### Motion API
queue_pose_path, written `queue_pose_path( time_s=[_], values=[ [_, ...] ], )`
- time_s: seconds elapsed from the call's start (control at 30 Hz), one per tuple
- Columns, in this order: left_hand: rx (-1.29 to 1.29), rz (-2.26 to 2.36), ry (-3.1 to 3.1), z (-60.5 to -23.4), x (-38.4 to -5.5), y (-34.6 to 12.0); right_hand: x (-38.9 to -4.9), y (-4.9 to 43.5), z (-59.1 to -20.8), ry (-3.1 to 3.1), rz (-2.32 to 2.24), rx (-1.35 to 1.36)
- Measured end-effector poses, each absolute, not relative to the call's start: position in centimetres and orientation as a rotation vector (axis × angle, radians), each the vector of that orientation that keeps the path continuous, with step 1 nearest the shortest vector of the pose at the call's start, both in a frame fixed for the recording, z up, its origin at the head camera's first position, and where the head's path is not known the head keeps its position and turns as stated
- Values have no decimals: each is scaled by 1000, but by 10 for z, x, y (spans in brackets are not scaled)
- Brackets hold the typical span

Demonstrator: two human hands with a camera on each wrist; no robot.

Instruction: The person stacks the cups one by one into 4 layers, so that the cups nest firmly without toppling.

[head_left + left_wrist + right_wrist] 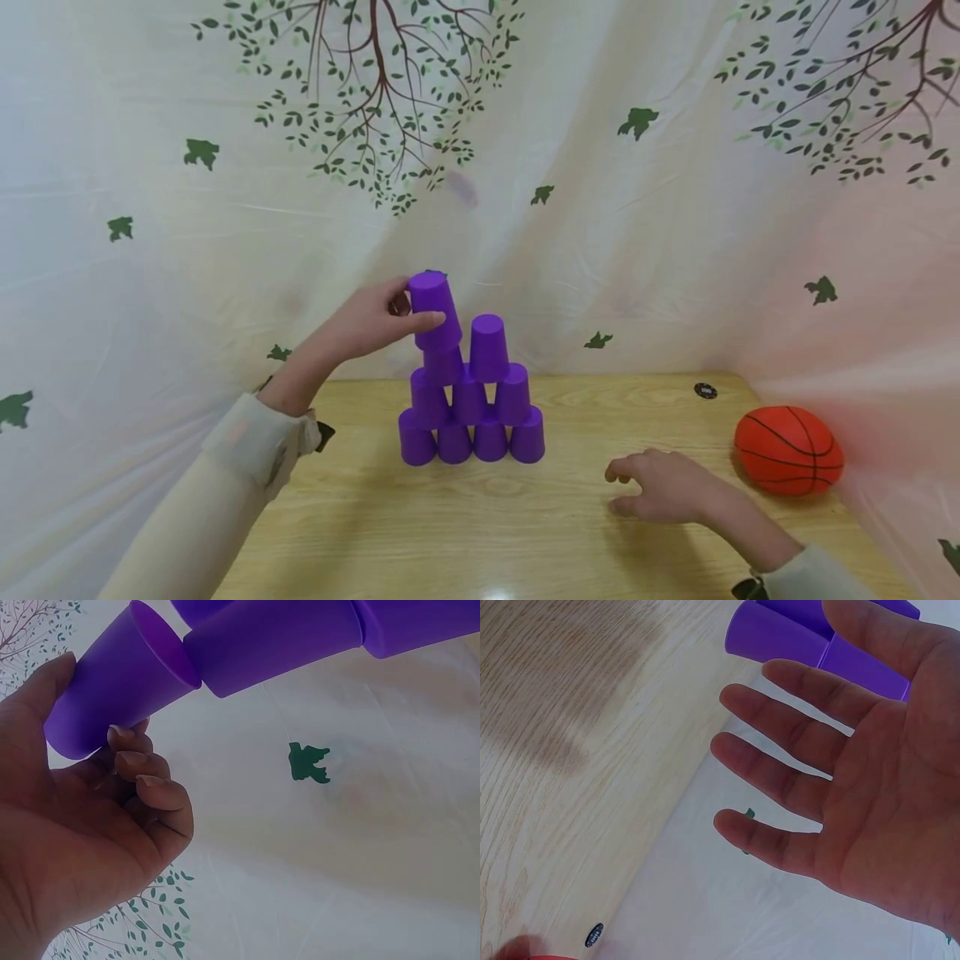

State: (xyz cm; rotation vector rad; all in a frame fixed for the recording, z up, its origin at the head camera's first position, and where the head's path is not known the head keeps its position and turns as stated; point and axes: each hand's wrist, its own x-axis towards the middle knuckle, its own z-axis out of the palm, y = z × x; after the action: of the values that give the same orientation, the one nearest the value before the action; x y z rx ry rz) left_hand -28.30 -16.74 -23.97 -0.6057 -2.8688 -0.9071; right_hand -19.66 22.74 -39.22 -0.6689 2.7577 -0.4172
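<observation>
My left hand (375, 321) pinches an upside-down purple cup (437, 329) between thumb and fingers, at the top left of a pyramid of purple cups. In the left wrist view the held cup (124, 675) leans at an angle to the cup below (281, 645), its rim at that cup's base. Another upside-down cup (489, 350) stands to the right in that upper row. Below are a row of three cups and a bottom row of several. My right hand (663, 487) hovers over the table right of the pyramid; its fingers (780, 776) are spread and hold nothing.
A red basketball-patterned ball (787, 452) lies at the table's right edge. A small black disc (705, 390) sits near the back right corner. Behind the wooden table (360, 517) hangs a pale curtain (660, 275) with leaf prints.
</observation>
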Motion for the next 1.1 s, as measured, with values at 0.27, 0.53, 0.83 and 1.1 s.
queue_pose_path(
  time_s=[0.27, 0.53, 0.83, 1.1],
  values=[
    [-553, -879, -2896, -238, -290, -161, -198, 226, -394, 2750, -420, -661],
    [-518, -839, -2891, -236, -297, -153, -198, 225, -394, 2731, -434, -654],
    [-480, -842, -2889, -233, -300, -145, -197, 223, -393, 2723, -449, -639],
    [-443, -815, -2910, -231, -301, -140, -197, 222, -396, 2728, -455, -662]
  ],
)
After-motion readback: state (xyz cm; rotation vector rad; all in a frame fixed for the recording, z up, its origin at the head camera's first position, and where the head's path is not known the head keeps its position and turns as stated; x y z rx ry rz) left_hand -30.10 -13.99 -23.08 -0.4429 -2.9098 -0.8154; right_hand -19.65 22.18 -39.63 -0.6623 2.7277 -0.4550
